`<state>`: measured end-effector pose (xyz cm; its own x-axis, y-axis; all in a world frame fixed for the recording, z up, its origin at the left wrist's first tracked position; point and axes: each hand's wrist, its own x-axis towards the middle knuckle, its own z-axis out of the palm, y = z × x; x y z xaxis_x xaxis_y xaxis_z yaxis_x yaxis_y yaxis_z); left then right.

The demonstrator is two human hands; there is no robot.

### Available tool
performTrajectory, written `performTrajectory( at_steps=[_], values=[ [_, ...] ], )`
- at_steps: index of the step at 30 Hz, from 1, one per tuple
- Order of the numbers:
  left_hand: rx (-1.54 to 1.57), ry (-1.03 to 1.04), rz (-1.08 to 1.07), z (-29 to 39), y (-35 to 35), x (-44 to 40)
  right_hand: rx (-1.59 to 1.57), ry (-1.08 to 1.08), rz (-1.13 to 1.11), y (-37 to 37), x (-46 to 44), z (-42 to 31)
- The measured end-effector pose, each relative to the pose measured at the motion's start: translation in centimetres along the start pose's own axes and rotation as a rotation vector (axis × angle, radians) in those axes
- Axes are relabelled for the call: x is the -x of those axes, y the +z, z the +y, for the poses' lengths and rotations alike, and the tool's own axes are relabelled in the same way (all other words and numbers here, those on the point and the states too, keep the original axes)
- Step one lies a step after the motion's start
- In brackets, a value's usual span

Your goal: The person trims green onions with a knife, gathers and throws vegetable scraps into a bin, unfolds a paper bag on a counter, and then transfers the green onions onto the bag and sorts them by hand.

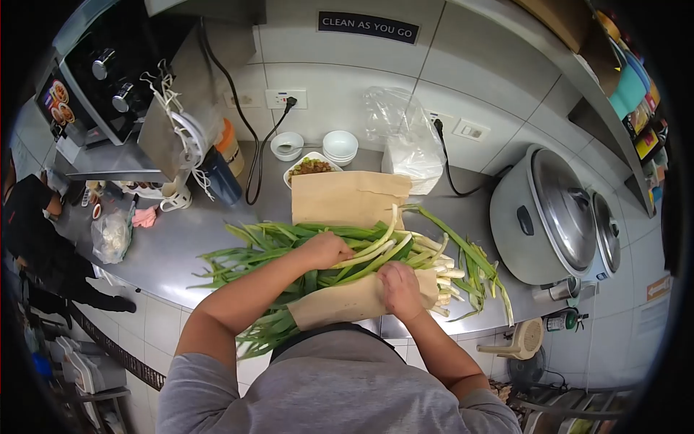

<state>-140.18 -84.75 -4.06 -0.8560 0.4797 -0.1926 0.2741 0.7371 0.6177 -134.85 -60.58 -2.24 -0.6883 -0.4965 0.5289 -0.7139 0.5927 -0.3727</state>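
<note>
A big bunch of leeks (285, 235) lies across brown paper (347, 195) on the steel counter, green leaves to the left and white ends to the right. My left hand (325, 251) is closed around a leek stalk (369, 254) on top of the bunch. Lower right, my right hand (401, 289) has its fingers curled at the near flap of the paper, close to the white ends; its fingertips are partly hidden. Loose leek leaves (473, 257) lie right of the bunch.
A large rice cooker (513, 224) stands at the right. Behind the paper are a dish of chopped food (312, 167), white bowls (340, 146) and a plastic bag (412, 155). A microwave (94, 94) sits upper left. Another person (50, 239) stands far left.
</note>
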Motion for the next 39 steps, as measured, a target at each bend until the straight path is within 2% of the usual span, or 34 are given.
performTrajectory(
  at_steps=[5,8,10,12,13,14,15,16,18,19,20,22,23,24,25,26,27,28,30,31,32,34,36,38,39],
  values=[
    [-0.002,-0.01,-0.053,-0.6,1.2,-0.5,0.001,0.028,-0.138,1.2,-2.1,0.7],
    [-0.179,-0.025,-0.016,1.2,-0.2,0.0,-0.01,-0.031,-0.149,0.3,-1.4,0.6],
    [-0.388,0.084,0.216,2.4,-1.0,0.1,-0.01,-0.023,-0.138,-1.4,0.2,0.1],
    [-0.439,0.093,0.146,3.1,-2.0,-1.4,-0.178,0.015,-0.209,-4.3,2.2,-1.3],
    [-0.256,0.043,0.078,3.2,-2.0,-2.4,-0.179,0.032,-0.212,-5.8,3.0,-1.9],
    [-0.079,-0.012,0.01,3.1,-2.3,-3.3,-0.286,0.238,-0.437,-7.3,3.7,-2.4],
    [-0.125,-0.109,-0.117,4.6,-3.2,-4.1,-0.397,0.443,-0.657,-8.2,4.6,-2.5],
    [-0.132,-0.105,-0.133,5.3,-2.3,-4.5,-0.406,0.456,-0.649,-7.9,6.2,-2.0],
    [-0.357,-0.098,-0.097,7.0,-0.1,-4.9,-0.719,0.58,-0.68,-6.6,8.9,-0.9],
    [-0.408,-0.076,-0.127,8.0,0.6,-4.9,-0.752,0.698,-0.637,-6.3,9.7,-1.0],
    [-0.417,-0.064,-0.146,8.9,1.1,-4.9,-0.762,0.714,-0.621,-6.1,10.4,-1.1],
    [-0.318,-0.138,-0.11,10.3,1.6,-4.7,-0.525,0.748,-0.384,-6.0,10.3,-1.7],
    [-0.251,-0.165,-0.064,10.8,1.5,-4.6,-0.447,0.708,-0.167,-5.5,10.6,-1.5],
    [-0.27,-0.153,-0.086,11.0,1.1,-4.7,-0.373,0.851,0.01,-5.6,10.2,-2.2],
    [-0.149,-0.262,-0.25,10.9,0.3,-5.1,-0.282,0.854,0.004,-6.5,9.7,-1.7],
    [-0.031,-0.372,-0.41,11.1,-0.3,-5.2,-0.15,0.675,0.088,-7.0,9.1,-0.8],
    [-0.032,-0.38,-0.335,11.9,-0.7,-4.7,-0.02,0.622,0.101,-7.6,8.1,-0.5],
    [-0.06,-0.367,-0.345,11.6,-0.4,-4.6,-0.021,0.639,0.129,-7.8,7.9,0.2],
    [-0.189,-0.099,-0.114,9.4,0.8,-4.9,0.051,0.553,-0.052,-7.8,8.3,1.6],
    [-0.167,-0.036,-0.075,9.2,0.9,-5.1,0.047,0.578,-0.142,-8.0,8.7,2.3],
    [-0.193,-0.02,-0.085,9.1,0.9,-5.6,0.044,0.593,-0.114,-8.1,9.0,2.5],
    [-0.032,-0.176,-0.192,11.9,0.3,-6.3,0.043,0.572,-0.242,-8.5,9.2,2.9],
    [-0.028,-0.181,-0.237,13.9,1.1,-7.5,0.035,0.55,-0.195,-8.0,10.3,2.9],
    [-0.178,0.146,-0.196,12.5,4.3,-9.7,0.025,0.524,-0.162,-7.7,10.9,2.5],
    [-0.186,0.151,-0.198,11.9,5.8,-10.6,0.064,0.462,-0.122,-7.7,11.0,2.4]
  ],
)
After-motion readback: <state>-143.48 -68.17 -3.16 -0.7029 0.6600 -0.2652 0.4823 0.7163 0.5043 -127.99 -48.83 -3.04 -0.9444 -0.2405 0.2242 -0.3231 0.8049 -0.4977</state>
